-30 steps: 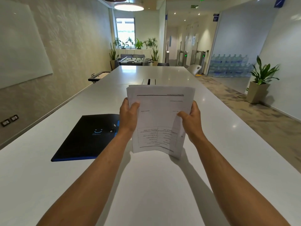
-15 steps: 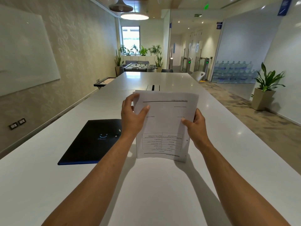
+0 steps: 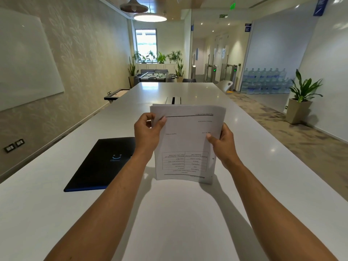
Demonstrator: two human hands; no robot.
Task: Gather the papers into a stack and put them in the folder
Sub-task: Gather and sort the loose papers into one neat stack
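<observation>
head view: two hands grip one stack of papers [image 3: 186, 144] upright above the worktop [image 3: 188, 223], left hand [image 3: 146, 133] pinching its upper left edge, right hand [image 3: 223, 144] its right edge. one closed folder [image 3: 101, 164] lies left.

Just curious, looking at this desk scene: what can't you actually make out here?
Head view only:
- How many sheets the paper stack holds: the front page covers the rest.
- Its print: too small, upside down.
- The folder's right edge: behind the left hand.
- Right hand's fingers: behind the stack.
</observation>
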